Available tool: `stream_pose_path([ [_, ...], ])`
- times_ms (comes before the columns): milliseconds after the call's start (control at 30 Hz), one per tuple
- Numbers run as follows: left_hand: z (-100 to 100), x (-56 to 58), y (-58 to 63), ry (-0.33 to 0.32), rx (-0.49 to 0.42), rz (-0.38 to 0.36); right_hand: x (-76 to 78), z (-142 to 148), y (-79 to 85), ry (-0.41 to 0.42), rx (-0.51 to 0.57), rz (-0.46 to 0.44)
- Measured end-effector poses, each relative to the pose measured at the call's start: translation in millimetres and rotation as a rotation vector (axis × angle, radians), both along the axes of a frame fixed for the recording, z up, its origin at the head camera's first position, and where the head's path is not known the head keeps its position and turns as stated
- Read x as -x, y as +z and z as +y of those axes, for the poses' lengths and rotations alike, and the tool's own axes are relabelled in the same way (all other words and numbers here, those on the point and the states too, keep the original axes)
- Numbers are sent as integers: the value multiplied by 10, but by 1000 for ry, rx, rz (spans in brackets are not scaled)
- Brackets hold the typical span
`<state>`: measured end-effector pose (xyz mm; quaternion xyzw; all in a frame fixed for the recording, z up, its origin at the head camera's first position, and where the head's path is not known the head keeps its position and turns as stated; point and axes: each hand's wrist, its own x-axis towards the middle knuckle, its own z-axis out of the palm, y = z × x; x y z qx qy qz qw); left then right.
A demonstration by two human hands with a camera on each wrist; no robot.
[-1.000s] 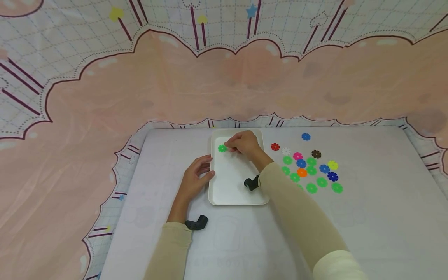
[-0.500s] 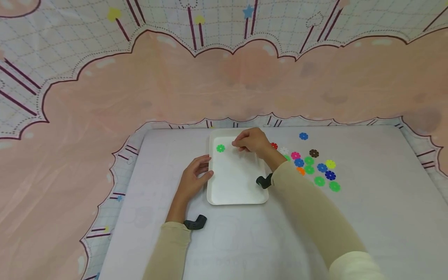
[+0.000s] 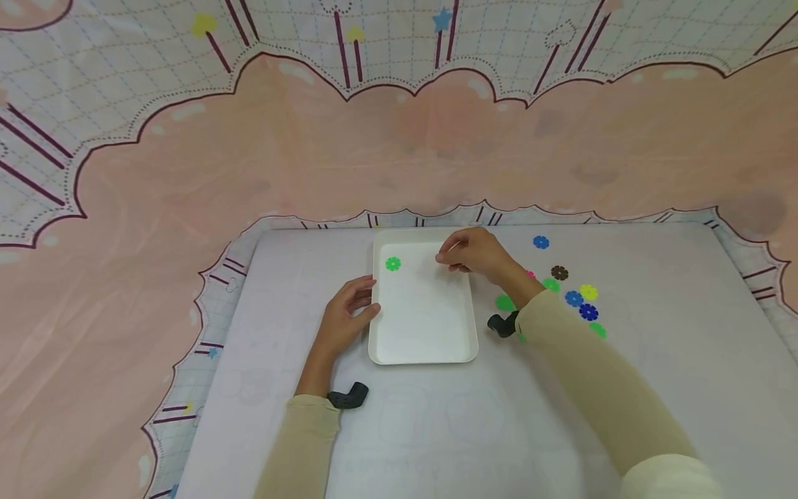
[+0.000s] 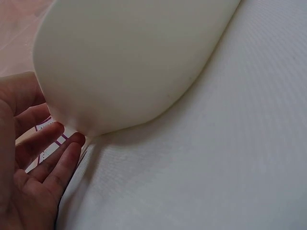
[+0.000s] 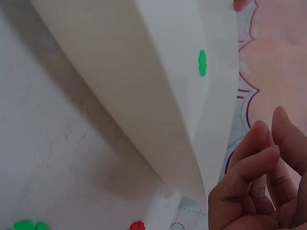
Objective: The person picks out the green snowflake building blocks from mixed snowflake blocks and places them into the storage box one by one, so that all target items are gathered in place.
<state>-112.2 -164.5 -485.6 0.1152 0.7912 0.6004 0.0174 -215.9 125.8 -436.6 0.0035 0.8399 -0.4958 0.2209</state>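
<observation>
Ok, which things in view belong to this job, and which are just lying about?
Likely in the job:
White tray, touched by the left hand
Green disc inside the tray

Apparently just lying about, right of the tray:
Brown disc
Yellow disc
Dark blue disc
Two lighter blue discs
Red disc
Loose green discs, some partly hidden; these might yet be used

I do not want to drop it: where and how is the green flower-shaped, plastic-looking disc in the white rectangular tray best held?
Probably pinch the green disc by opposite petals, from above: it lies flat inside the raised rim of the white tray, which likely hinders reaching sideways.
</observation>
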Motion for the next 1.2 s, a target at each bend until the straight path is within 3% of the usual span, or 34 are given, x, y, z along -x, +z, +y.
stream_pose_path([
  [733,2,6,-9,2,-8,-11,-120,785,-113,79,-241,12],
  [1200,-6,6,-32,7,-3,-12,-191,1095,-188,175,-349,47],
])
